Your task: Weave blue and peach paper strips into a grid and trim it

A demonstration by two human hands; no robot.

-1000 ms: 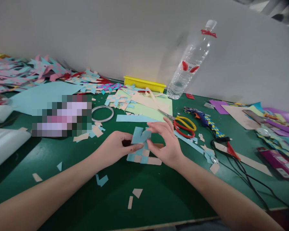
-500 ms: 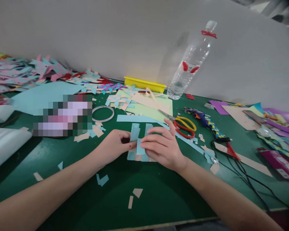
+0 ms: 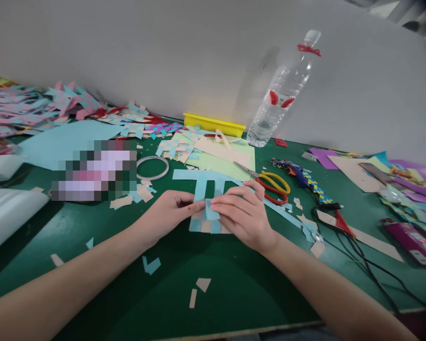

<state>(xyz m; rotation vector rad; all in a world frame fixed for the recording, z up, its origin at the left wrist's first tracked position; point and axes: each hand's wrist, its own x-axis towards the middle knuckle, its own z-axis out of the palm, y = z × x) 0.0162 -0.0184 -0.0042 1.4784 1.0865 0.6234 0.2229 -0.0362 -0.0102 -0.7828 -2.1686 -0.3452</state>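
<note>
A small woven piece of light blue and pale pink paper strips (image 3: 205,226) is held between my hands over the green table. My left hand (image 3: 173,208) pinches its left side, thumb and forefinger closed on the paper. From the right, my right hand (image 3: 243,210) has its fingertips closed on a short blue strip (image 3: 212,210) at the middle of the weave. Two blue strip ends (image 3: 200,185) stand up beyond my fingers. Part of the weave's right side is hidden by my right hand.
Scissors (image 3: 275,182) with yellow and red handles lie behind my right hand. A tape roll (image 3: 152,168), a yellow tray (image 3: 215,124) and a water bottle (image 3: 280,94) stand farther back. Paper scraps (image 3: 203,284) lie in front; black cables (image 3: 362,260) run at the right.
The blue strip ends have tipped away from me and show longer. My left thumb and forefinger have slid right toward the middle strip, and my right fingers have shifted slightly right.
</note>
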